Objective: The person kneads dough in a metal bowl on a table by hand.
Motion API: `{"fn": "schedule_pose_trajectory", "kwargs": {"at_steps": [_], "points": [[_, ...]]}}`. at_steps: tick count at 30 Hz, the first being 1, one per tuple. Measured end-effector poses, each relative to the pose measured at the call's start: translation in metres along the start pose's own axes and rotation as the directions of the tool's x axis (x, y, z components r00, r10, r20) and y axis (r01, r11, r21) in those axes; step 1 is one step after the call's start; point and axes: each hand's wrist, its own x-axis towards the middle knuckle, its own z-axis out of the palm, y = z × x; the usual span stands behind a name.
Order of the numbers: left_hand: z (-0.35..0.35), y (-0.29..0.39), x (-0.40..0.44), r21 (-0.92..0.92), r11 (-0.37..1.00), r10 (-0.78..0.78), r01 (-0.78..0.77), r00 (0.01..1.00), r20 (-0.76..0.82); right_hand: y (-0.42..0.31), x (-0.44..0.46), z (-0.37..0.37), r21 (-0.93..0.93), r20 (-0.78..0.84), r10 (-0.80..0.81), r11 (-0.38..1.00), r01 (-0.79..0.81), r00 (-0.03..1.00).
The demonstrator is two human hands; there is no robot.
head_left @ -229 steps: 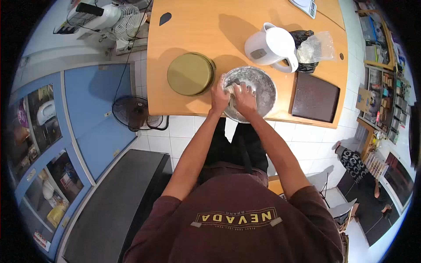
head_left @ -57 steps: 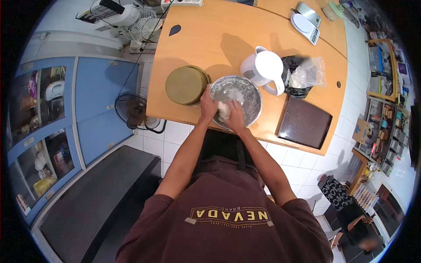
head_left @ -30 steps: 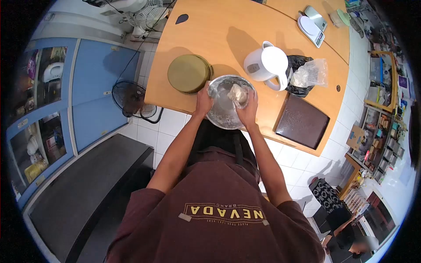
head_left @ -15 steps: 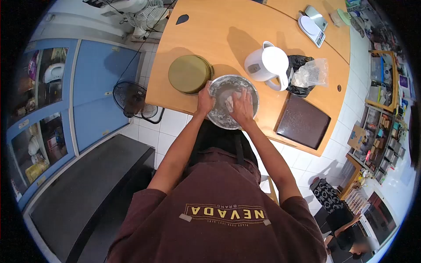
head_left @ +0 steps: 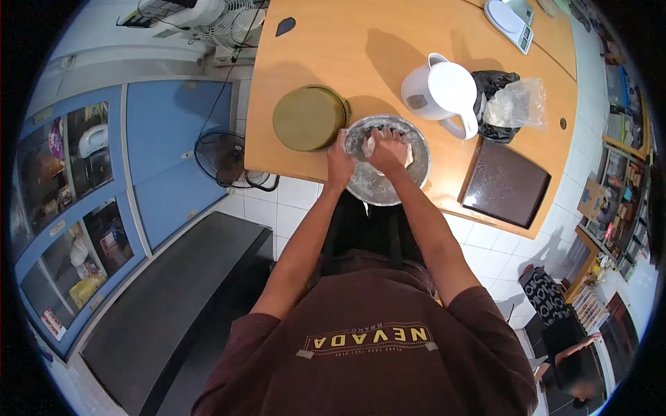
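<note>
A metal bowl (head_left: 422,154), its inside smeared with floury residue, sits at the table's near edge. My left hand (head_left: 340,163) grips the bowl's left rim. Inside the bowl, my right hand (head_left: 389,151) presses with curled fingers on a pale lump of dough (head_left: 408,154), which shows partly beside and under it. Just left of the bowl is a round olive-green container (head_left: 309,118), close to my left hand.
A white electric kettle (head_left: 447,93) stands behind the bowl, beside a black plastic bag (head_left: 494,82) and a clear bag of white powder (head_left: 517,104). Right lies a dark tray (head_left: 506,184). A kitchen scale (head_left: 508,24) is farther back. Another person (head_left: 565,340) is at lower right.
The view has shifted, so the table things sit farther right. My right hand has moved toward the bowl's upper left, its fingers more curled, and more dough shows at its right.
</note>
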Motion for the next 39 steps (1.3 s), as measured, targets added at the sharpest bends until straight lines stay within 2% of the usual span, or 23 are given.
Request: {"fn": "schedule_pose_trajectory", "kwargs": {"at_steps": [1,4,7,8,9,10,12,13,16,17,20,21,24,27,30,34,37,39], "points": [[0.002,-0.002,0.001,-0.029,0.999,-0.03,0.03,0.999,0.016,-0.002,0.001,-0.002,0.019,-0.036,0.008,1.0,-0.007,0.999],[0.004,0.0,-0.002,0.051,0.999,-0.008,0.011,0.999,-0.047,-0.003,-0.004,0.002,0.018,-0.137,-0.019,1.0,0.022,0.99],[-0.001,0.003,0.004,0.029,0.997,-0.08,0.078,0.995,0.062,0.0,-0.017,0.002,0.035,-0.129,-0.109,0.993,0.114,0.986],[0.0,0.005,0.004,0.057,0.997,-0.062,0.061,0.998,0.029,0.004,-0.022,0.001,0.039,-0.128,-0.152,0.987,0.158,0.98],[0.002,0.002,0.003,0.087,0.995,-0.044,0.044,0.999,-0.002,0.009,-0.023,-0.007,0.045,0.063,-0.2,0.979,0.198,0.978],[0.004,-0.001,0.002,0.12,0.992,-0.024,0.027,0.999,-0.029,0.011,-0.028,-0.008,0.053,0.068,-0.218,0.975,0.215,0.974],[0.008,-0.009,0.005,0.069,0.998,-0.011,0.012,1.0,-0.017,0.012,-0.043,-0.014,0.067,0.074,-0.253,0.966,0.248,0.965],[0.008,-0.01,0.008,0.044,0.999,-0.003,0.003,1.0,-0.009,0.011,-0.049,-0.039,0.091,0.232,-0.277,0.96,0.263,0.932],[0.005,-0.009,0.011,0.09,0.995,-0.055,0.049,0.997,0.059,0.022,-0.064,-0.046,-0.008,0.281,-0.417,0.9,0.436,0.864],[0.005,-0.005,0.011,0.074,0.996,-0.061,0.057,0.997,0.053,0.024,-0.072,-0.044,0.013,0.143,-0.472,0.88,0.476,0.87],[0.001,0.001,0.01,0.03,0.997,-0.075,0.074,0.996,0.056,0.013,-0.085,-0.088,0.057,0.283,-0.454,0.887,0.458,0.845],[0.002,0.0,0.01,0.01,0.997,-0.075,0.075,0.995,0.066,0.01,-0.082,-0.099,0.14,0.338,-0.421,0.907,0.397,0.842],[0.003,-0.003,0.01,-0.006,1.0,-0.027,0.027,0.998,0.054,0.023,-0.069,-0.089,0.125,0.307,-0.401,0.916,0.381,0.863],[0.004,0.002,0.009,0.006,0.999,-0.043,0.042,0.998,0.037,0.023,-0.054,-0.057,-0.024,0.075,-0.362,0.931,0.364,0.929],[0.004,0.007,0.008,0.007,0.996,-0.091,0.091,0.996,0.011,0.019,-0.047,-0.038,-0.145,0.113,-0.338,0.925,0.352,0.934],[0.005,0.006,0.01,0.011,0.996,-0.088,0.087,0.996,0.027,0.025,-0.069,-0.027,-0.064,0.21,-0.385,0.912,0.406,0.899],[-0.007,0.027,0.014,0.002,0.99,-0.142,0.142,0.982,0.123,0.021,-0.089,-0.034,-0.045,0.218,-0.417,0.899,0.436,0.882],[-0.001,0.019,0.011,0.045,0.996,-0.072,0.071,0.997,0.034,0.022,-0.094,-0.024,-0.005,0.21,-0.428,0.899,0.439,0.879]]}}
